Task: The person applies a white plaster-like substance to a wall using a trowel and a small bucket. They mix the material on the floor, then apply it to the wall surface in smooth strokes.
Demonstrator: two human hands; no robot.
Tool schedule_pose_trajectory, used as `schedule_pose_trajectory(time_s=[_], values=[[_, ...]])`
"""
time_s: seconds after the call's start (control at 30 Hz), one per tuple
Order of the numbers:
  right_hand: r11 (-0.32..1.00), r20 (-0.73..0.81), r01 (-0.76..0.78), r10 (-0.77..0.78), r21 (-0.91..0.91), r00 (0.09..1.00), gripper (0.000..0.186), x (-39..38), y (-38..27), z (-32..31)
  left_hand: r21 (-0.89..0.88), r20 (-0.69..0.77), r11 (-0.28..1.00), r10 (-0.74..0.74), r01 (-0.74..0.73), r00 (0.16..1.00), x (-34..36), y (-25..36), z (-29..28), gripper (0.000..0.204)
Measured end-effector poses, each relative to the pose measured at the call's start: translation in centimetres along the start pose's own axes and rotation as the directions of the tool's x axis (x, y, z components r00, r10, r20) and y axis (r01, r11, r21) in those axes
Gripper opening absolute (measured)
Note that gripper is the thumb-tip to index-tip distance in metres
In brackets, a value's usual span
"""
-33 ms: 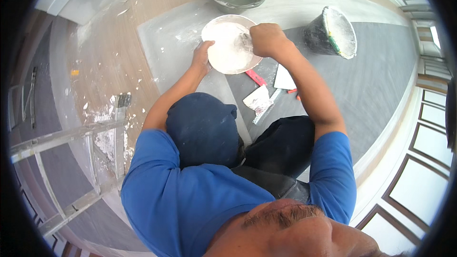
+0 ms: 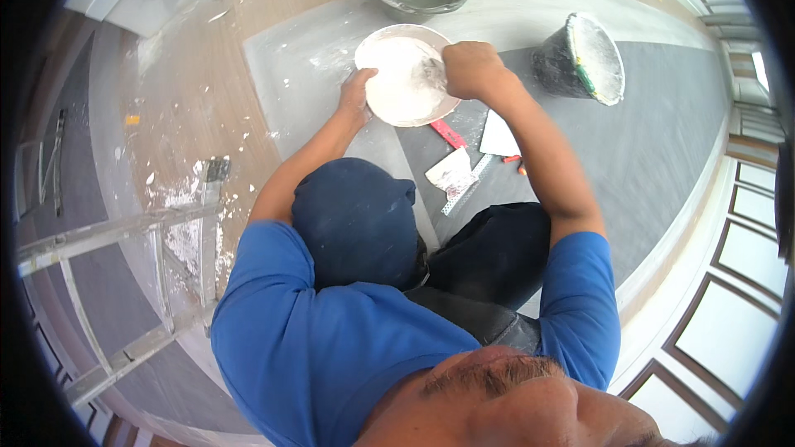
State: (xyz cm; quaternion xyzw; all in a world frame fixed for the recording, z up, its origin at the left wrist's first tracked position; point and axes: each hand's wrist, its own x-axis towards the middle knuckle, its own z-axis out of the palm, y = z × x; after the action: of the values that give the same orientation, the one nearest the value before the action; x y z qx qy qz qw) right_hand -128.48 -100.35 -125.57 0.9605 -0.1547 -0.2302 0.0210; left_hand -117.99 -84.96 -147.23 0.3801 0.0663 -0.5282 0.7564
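Observation:
A round white bowl (image 2: pixel 370 108) of white plaster-like paste (image 2: pixel 397 79) stands on the grey sheet in front of me. My left hand (image 2: pixel 354 91) grips its left rim, thumb over the edge and fingers outside. At the opposite rim, my right hand (image 2: pixel 474 70) is closed in a fist around a tool. Its grey, paste-smeared blade (image 2: pixel 431 73) dips into the paste and looks like a putty knife; the fist hides the handle. Close by on the near side lie a red-handled tool (image 2: pixel 448 134), a white-smeared piece (image 2: pixel 450 168), a perforated strip (image 2: pixel 466 186) and a white plate (image 2: pixel 499 134).
Beyond the bowl stands a dark basin (image 2: pixel 389 4) with greyish liquid and a round object inside. A black bucket (image 2: pixel 555 66) with a white-crusted rim leans at the right. At the left, a metal ladder (image 2: pixel 124 238) lies over floor spattered with white flakes (image 2: pixel 186 199).
The whole view has shifted slightly, with the scene a little further right. Both hands keep their hold on the bowl and the tool, and the blade stays in the paste.

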Motion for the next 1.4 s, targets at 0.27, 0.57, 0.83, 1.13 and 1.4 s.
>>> schedule_pose_trajectory(time_s=[0.27, 0.57, 0.83, 1.13, 1.4], values=[[0.887, 0.214, -0.128, 0.034, 0.445, 0.976, 0.034, 1.4, 3.4, 2.7, -0.126, -0.239, 0.989, 0.043, -0.075, 0.970, 1.3, 0.1, -0.9, 0.052], [0.673, 0.329, -0.333, 0.140, 0.661, 0.934, 0.031, 2.1, 5.4, 6.8, -0.074, -0.307, 0.984, 0.130, -0.160, 0.943, 0.9, 0.4, -0.3, 0.052], [0.223, 0.352, -0.390, 0.193, 0.894, 0.916, 0.027, 1.9, 3.3, 7.3, -0.093, -0.184, 0.990, 0.083, -0.101, 0.979, 0.2, 0.9, 0.8, 0.063], [0.977, -0.416, 0.084, 0.005, 0.197, 0.909, 0.032, 0.6, -0.2, 8.0, -0.088, -0.098, 0.993, 0.065, -0.073, 0.993, -0.9, 1.6, 2.1, 0.066], [0.972, -0.280, 0.136, -0.079, 0.190, 0.957, 0.039, 0.3, -2.4, 5.9, -0.158, -0.162, 0.981, 0.085, -0.111, 0.983, -0.7, 2.3, 0.5, 0.064]])
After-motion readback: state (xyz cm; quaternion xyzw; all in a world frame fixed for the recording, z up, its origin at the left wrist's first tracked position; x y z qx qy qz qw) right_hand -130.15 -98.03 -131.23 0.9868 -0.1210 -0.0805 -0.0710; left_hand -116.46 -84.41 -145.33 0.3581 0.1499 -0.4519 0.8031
